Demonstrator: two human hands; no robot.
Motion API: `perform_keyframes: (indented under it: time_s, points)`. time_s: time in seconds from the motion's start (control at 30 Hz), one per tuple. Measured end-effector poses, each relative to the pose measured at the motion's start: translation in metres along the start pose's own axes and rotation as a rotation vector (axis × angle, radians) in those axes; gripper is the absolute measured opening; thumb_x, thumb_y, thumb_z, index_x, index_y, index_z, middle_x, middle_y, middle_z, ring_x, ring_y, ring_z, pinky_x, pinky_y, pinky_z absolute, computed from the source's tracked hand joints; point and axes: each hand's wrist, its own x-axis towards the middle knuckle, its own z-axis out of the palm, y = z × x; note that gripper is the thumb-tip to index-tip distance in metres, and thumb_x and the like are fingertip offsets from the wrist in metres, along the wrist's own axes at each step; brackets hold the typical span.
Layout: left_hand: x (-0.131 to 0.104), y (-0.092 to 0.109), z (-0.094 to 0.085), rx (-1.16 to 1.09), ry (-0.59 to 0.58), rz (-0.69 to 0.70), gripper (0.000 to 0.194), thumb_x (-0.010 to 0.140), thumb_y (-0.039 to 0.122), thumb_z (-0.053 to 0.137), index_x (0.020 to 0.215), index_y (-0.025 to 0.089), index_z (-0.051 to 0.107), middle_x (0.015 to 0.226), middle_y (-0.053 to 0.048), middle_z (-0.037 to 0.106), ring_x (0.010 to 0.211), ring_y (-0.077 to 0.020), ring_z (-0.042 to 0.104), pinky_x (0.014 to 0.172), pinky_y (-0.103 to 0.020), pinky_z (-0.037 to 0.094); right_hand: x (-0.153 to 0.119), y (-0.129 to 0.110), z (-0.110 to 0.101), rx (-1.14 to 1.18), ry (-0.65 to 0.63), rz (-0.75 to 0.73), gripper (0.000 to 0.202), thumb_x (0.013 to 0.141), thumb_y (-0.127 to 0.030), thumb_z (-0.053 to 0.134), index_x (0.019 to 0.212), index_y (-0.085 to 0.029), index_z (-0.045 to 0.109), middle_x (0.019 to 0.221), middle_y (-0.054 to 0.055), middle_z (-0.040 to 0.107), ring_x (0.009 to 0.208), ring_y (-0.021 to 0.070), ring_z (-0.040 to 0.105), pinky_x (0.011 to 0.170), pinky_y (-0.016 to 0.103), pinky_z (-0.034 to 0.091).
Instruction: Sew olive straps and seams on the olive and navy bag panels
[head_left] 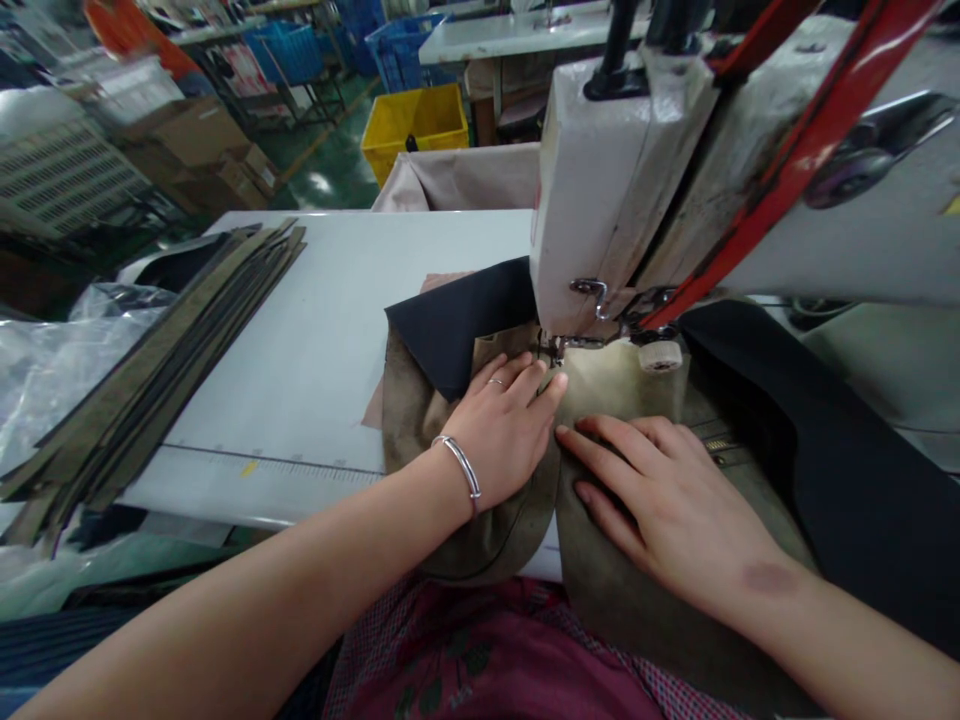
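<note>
An olive-brown fabric piece (622,600) with a dark lining (847,450) and a zipper (718,445) lies under the sewing machine (600,190). My left hand (506,420), wearing a ring and a bracelet, rests flat on the left part of the fabric with its fingers stretched out close to the needle and presser foot (555,348). A dark flap (465,320) is folded over just beyond it. Flat on the right part of the fabric lies my right hand (660,490), fingers spread and pointing left. Neither hand grips anything visible.
A stack of olive strips (165,350) lies along the left of the white table (300,320), beside clear plastic wrapping (45,370). A printed ruler (277,465) runs near the front edge. Beyond stand a yellow bin (416,120), cardboard boxes (191,140) and a person in orange (139,40).
</note>
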Motion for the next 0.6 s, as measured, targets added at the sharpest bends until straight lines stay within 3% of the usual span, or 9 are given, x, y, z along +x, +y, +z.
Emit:
perform_keyframes:
  time_s: [0.13, 0.27, 0.33, 0.43, 0.53, 0.6]
  points:
    - [-0.012, -0.005, -0.014, -0.059, -0.066, 0.041, 0.047, 0.099, 0.036, 0.041, 0.141, 0.014, 0.042, 0.149, -0.014, 0.040, 0.144, -0.0268, 0.029, 0.119, -0.048, 0.025, 0.002, 0.003, -0.001, -0.007, 0.002, 0.004, 0.041, 0.095, -0.032, 0.048, 0.135, -0.022, 0.053, 0.127, 0.009, 0.057, 0.102, 0.0278, 0.050, 0.085, 0.045, 0.045]
    - [-0.072, -0.011, -0.039, -0.209, -0.237, 0.239, 0.092, 0.083, 0.069, 0.052, 0.152, 0.016, 0.022, 0.156, -0.012, 0.030, 0.148, -0.0296, 0.015, 0.121, -0.052, 0.020, 0.002, 0.002, -0.001, -0.025, -0.004, 0.026, 0.042, 0.096, -0.032, 0.047, 0.137, -0.024, 0.051, 0.131, 0.008, 0.055, 0.103, 0.0280, 0.051, 0.085, 0.046, 0.046]
    - [-0.108, -0.015, -0.043, -0.186, -0.234, 0.281, 0.085, 0.085, 0.058, 0.057, 0.152, 0.021, 0.021, 0.153, -0.009, 0.037, 0.147, -0.0276, 0.021, 0.122, -0.052, 0.018, 0.001, 0.001, 0.001, -0.034, 0.000, 0.028, 0.041, 0.097, -0.031, 0.046, 0.137, -0.024, 0.051, 0.132, 0.008, 0.055, 0.106, 0.0282, 0.051, 0.087, 0.047, 0.046]
    - [-0.141, -0.023, -0.036, -0.053, -0.169, 0.266, 0.061, 0.093, 0.021, 0.052, 0.149, 0.029, 0.029, 0.148, -0.003, 0.046, 0.144, -0.0204, 0.031, 0.122, -0.049, 0.021, -0.001, -0.001, 0.005, -0.028, 0.015, -0.049, 0.043, 0.097, -0.023, 0.043, 0.139, -0.019, 0.049, 0.144, 0.008, 0.047, 0.125, 0.0270, 0.045, 0.101, 0.047, 0.041]
    - [-0.141, -0.036, -0.026, -0.063, -0.150, 0.305, 0.056, 0.095, 0.022, 0.049, 0.148, 0.023, 0.030, 0.145, -0.007, 0.048, 0.142, -0.0216, 0.035, 0.122, -0.056, 0.013, -0.005, -0.006, 0.007, 0.008, -0.010, -0.155, 0.049, 0.094, -0.015, 0.042, 0.143, -0.016, 0.043, 0.151, 0.006, 0.039, 0.136, 0.0210, 0.035, 0.114, 0.041, 0.031]
    - [-0.131, -0.043, -0.027, -0.101, -0.130, 0.356, 0.049, 0.097, 0.025, 0.045, 0.145, 0.022, 0.035, 0.142, -0.008, 0.052, 0.139, -0.0213, 0.040, 0.121, -0.059, 0.008, -0.007, -0.010, 0.006, 0.036, -0.032, -0.149, 0.051, 0.094, -0.020, 0.044, 0.144, -0.014, 0.041, 0.152, 0.006, 0.038, 0.137, 0.0200, 0.035, 0.115, 0.039, 0.030]
